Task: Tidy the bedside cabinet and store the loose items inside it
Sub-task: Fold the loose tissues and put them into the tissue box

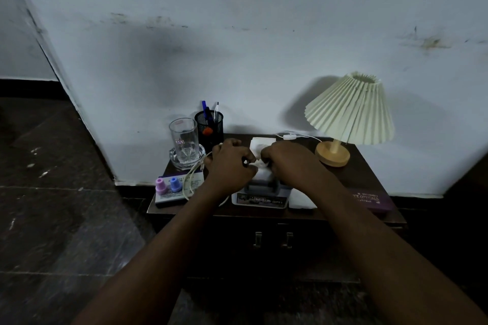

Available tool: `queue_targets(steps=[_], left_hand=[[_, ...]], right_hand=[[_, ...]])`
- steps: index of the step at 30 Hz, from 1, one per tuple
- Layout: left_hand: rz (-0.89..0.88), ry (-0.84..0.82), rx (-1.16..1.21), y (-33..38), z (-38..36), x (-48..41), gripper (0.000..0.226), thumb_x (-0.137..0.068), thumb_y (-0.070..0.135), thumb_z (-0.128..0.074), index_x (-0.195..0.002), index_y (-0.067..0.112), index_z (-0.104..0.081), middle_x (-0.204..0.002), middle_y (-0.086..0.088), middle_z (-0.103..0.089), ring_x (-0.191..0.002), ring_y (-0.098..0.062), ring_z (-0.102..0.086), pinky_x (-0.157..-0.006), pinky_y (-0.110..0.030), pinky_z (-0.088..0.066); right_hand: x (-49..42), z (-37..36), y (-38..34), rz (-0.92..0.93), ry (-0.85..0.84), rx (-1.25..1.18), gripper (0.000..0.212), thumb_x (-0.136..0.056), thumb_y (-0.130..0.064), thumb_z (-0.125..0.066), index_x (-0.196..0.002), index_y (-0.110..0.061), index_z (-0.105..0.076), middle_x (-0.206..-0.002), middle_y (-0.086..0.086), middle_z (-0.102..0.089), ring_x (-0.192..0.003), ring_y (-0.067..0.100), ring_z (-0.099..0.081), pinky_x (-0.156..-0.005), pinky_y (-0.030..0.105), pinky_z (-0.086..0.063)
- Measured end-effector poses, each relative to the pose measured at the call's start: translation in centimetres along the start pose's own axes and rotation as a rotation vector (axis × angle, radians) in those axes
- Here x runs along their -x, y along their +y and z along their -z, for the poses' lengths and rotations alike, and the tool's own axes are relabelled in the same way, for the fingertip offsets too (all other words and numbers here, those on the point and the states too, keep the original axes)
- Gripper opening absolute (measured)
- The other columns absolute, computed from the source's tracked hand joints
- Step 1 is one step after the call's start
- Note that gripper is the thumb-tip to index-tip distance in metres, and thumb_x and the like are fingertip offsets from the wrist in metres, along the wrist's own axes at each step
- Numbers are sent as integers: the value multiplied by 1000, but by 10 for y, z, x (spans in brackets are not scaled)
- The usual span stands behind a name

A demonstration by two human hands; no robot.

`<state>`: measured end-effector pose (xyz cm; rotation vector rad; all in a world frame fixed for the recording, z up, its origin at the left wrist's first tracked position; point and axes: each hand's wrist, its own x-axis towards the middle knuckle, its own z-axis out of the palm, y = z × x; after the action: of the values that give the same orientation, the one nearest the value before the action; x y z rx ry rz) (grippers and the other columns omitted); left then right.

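Note:
A dark wooden bedside cabinet point(369, 179) stands against the wall, its two door handles point(273, 240) in front. Over its top, my left hand point(229, 166) is closed on a looped white cable point(188, 179) that hangs to its left. My right hand point(285, 161) is closed on the same white cable end between the two fists. Below the hands sits a grey-and-white box point(260, 196). A white adapter block point(260, 142) lies behind them.
A glass point(184, 140) on a glass dish, a black mesh pen holder point(209, 126), a small box with two bottles point(169, 187), a pleated lamp point(348, 113), a purple case point(369, 199) and a white cloth point(301, 199) crowd the top. Dark tiled floor lies left.

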<state>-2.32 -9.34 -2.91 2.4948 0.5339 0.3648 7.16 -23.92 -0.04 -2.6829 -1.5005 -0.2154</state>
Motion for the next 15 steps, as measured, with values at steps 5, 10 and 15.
queue_targets(steps=[5,10,15], left_hand=[[-7,-4,5,-1,2,-1,18,-82,38,-74,-99,38,-73,-152,5,-43,-142,-31,-32,-113,-54,-24],[21,-68,11,-6,2,0,17,-77,43,-72,-94,40,-69,-148,5,-43,-141,-31,-32,-114,-55,-25],[24,-46,171,-6,7,2,41,-67,51,-65,-107,43,-58,-134,7,-52,-126,-27,-50,-108,-56,-38]], right_hand=[[1,0,0,-24,37,-11,20,-82,-3,-59,-95,-16,-66,-83,0,-54,-78,22,-58,-56,29,-29],[5,-10,-2,-3,57,-49,16,-85,-7,-58,-93,-18,-66,-95,4,-59,-84,26,-61,-62,31,-36],[8,-5,1,1,125,-53,13,-86,-12,-60,-98,-18,-57,-92,2,-57,-87,26,-61,-60,34,-35]])
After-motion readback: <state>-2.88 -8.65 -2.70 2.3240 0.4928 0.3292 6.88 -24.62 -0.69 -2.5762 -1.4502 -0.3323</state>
